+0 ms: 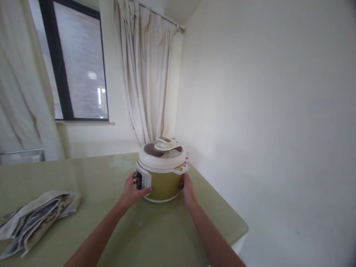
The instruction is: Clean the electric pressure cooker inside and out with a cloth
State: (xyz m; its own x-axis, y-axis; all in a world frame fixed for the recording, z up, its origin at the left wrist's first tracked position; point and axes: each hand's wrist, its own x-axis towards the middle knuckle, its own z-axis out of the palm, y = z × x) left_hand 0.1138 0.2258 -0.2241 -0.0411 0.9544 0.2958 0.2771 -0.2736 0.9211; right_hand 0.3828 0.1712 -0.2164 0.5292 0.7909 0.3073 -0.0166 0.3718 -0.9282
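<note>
Fingers [146, 191] of our L hand [130, 193] spread, R hand's [189, 191] unclear; both brace round green-and-white lidded cooker [164, 184], prob. for balance.

Single head-worn view: camera looked forward and slightly down across desk [222, 218] toward window [82, 63] and room corner.

No readable text, numbers or brand. Pressure cooker [164, 185]: control panel [144, 179] on its left side has small dark markings beside a dark display, too small to read. Handle top [164, 139] on lid: tiny marks, illegible. Side handle [181, 168], near right: dark spots, can't tell if lettering.
</note>
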